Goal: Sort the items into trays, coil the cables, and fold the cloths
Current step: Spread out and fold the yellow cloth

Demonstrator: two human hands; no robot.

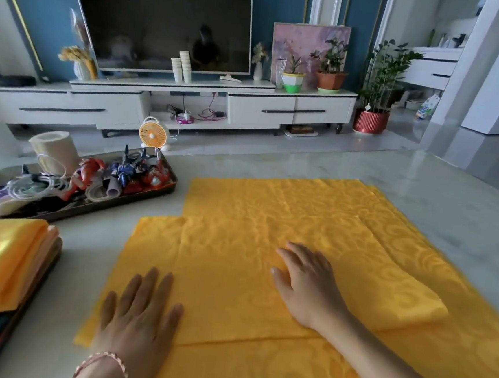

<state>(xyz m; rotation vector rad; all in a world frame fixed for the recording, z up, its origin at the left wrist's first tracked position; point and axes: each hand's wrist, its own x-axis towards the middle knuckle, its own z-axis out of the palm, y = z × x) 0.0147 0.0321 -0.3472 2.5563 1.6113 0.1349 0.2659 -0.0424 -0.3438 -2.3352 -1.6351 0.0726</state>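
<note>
A large yellow patterned cloth (269, 220) lies partly folded on the pale table, with a folded band along its right side. My left hand (138, 311) rests flat on its near left part, fingers straight and spread. My right hand (307, 275) presses flat on the cloth's middle, fingers straight. A dark tray (163, 189) at the far left holds toy figures (135, 172) and coiled white cables (31, 188). Another tray (37, 285) at the near left carries a stack of folded yellow and peach cloths (1, 257).
A cream roll (54, 149) stands behind the far tray. Beyond the table's far edge are the floor, a small orange fan (153, 133), a white TV cabinet (261, 108) with a large screen, and potted plants at the right.
</note>
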